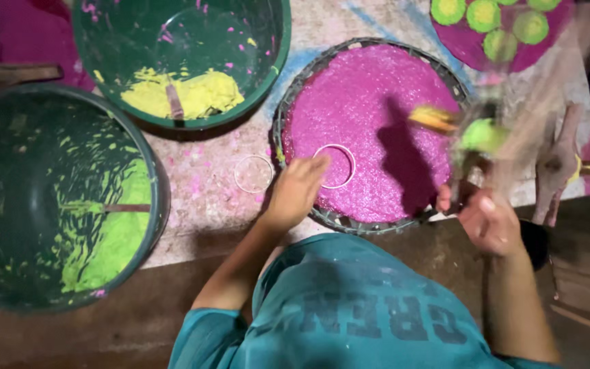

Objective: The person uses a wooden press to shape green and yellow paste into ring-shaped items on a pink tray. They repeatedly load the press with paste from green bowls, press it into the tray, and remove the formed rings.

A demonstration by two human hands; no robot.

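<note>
A round tray (302, 82) filled with a flat magenta layer (377, 109) lies on the stained table. A white ring (341, 152) rests on the magenta near the tray's front edge, and my left hand (295, 193) pinches its left side. To the right of the tray, my right hand (487, 220) is shut on a stick-like tool (460, 179). The tool carries a lump of light green paste (483, 135) and is blurred by motion. It hovers over the tray's right rim.
A second white ring (254, 174) lies on the table left of the tray. A green basin (268, 82) holds yellow paste, a larger one (151, 184) light green paste, each with a stick. A magenta disc with several green circles (486, 48) lies far right.
</note>
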